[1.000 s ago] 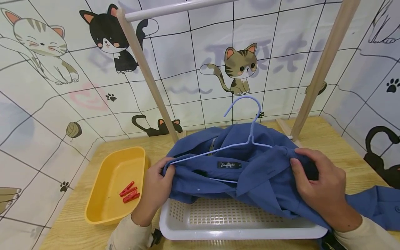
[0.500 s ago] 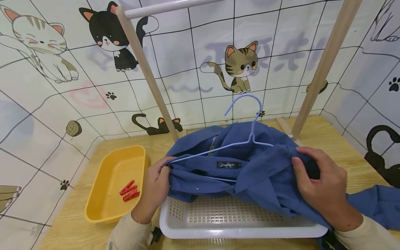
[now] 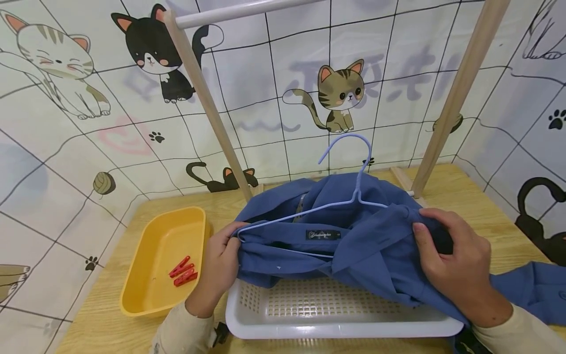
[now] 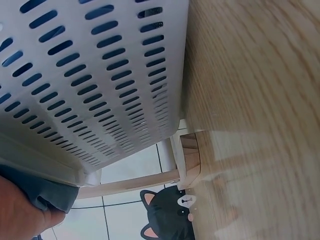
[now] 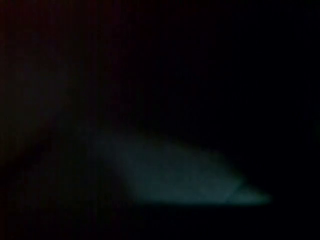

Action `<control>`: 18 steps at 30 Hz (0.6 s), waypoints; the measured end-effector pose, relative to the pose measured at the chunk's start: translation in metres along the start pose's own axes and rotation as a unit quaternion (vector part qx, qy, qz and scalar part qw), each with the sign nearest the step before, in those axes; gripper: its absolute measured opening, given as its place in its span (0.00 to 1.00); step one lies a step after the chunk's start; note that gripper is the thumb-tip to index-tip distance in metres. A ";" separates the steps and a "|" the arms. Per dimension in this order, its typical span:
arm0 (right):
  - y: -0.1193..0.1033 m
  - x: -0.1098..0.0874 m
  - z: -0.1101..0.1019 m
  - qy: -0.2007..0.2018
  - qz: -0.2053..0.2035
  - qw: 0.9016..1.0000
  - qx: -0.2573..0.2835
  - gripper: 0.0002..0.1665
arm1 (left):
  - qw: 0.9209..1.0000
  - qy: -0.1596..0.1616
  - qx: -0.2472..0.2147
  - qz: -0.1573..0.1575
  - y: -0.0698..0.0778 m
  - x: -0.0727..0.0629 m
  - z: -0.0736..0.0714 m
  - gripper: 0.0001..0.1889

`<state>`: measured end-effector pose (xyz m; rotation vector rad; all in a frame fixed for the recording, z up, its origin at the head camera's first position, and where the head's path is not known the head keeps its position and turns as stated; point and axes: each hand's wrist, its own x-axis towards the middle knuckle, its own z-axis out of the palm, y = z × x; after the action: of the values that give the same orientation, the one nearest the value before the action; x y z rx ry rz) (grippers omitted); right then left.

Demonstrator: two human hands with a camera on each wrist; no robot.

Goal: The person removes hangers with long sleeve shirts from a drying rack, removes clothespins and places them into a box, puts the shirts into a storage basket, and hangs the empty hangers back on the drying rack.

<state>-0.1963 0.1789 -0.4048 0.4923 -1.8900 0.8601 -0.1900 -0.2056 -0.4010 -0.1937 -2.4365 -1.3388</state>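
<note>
Here, the blue shirt [image 3: 380, 250] lay bunched over the white perforated basket [image 3: 345, 331], hiding its far side, with a lilac hanger [image 3: 357, 187] partly inside. The left hand [image 3: 221, 258] and right hand [image 3: 460, 268] pinched the cloth. Leftward, a yellow tray [image 3: 161, 246] held red clothespins [image 3: 185, 277]; behind rose a wooden rack [image 3: 205, 98].

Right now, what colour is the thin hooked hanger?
The hanger is lavender blue, clearest in the head view.

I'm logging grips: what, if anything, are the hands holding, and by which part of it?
A blue garment: the left hand pinches its edge beside the bent end of the hanger; the right hand pinches cloth on the opposite side.
</note>
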 end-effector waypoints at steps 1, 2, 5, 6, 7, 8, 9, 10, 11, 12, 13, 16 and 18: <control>0.000 0.000 0.000 0.001 0.001 1.000 0.000 0.39 | 1.000 0.000 0.000 0.001 0.000 0.000 0.000 0.21; 0.000 0.000 0.000 0.002 0.001 1.000 -0.002 0.39 | 1.000 -0.001 -0.001 0.002 0.000 0.000 0.000 0.21; 0.000 0.000 -0.001 0.005 0.001 1.000 -0.002 0.39 | 1.000 -0.003 -0.003 0.003 0.000 0.001 0.000 0.20; 0.000 0.001 -0.001 0.005 0.001 1.000 -0.001 0.39 | 1.000 -0.005 -0.004 0.003 0.000 0.001 0.000 0.20; 0.000 0.000 -0.001 0.005 0.001 1.000 0.000 0.39 | 1.000 -0.006 -0.004 0.002 0.000 0.000 0.000 0.20; 0.000 0.001 0.000 0.005 0.001 1.000 0.002 0.39 | 1.000 -0.006 -0.004 0.001 0.000 0.000 0.000 0.20; 0.000 0.001 0.000 0.005 0.001 1.000 0.003 0.39 | 1.000 -0.007 -0.004 0.001 0.000 0.000 0.000 0.20; 0.000 0.001 0.000 0.005 0.001 1.000 0.004 0.39 | 1.000 -0.007 -0.003 0.002 0.000 -0.001 0.000 0.20; 0.000 0.001 0.000 0.004 0.003 1.000 0.004 0.39 | 1.000 -0.007 -0.003 0.004 0.000 -0.001 0.000 0.20; 0.000 0.000 -0.001 0.003 0.004 1.000 0.003 0.39 | 1.000 -0.006 -0.002 0.005 0.000 0.000 0.000 0.20; 0.000 0.000 -0.001 0.003 0.006 1.000 0.002 0.39 | 1.000 -0.006 -0.003 0.008 0.000 0.000 0.000 0.20; 0.000 0.000 -0.001 0.010 0.021 1.000 0.008 0.35 | 1.000 -0.009 -0.002 0.017 -0.001 0.001 0.001 0.21; 0.000 -0.001 -0.001 0.014 0.035 0.999 0.014 0.32 | 1.000 -0.013 -0.002 0.020 -0.002 0.000 0.002 0.21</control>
<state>-0.1948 0.1798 -0.4054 0.4308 -1.8805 0.9359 -0.1913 -0.2052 -0.4032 -0.2619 -2.4387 -1.3308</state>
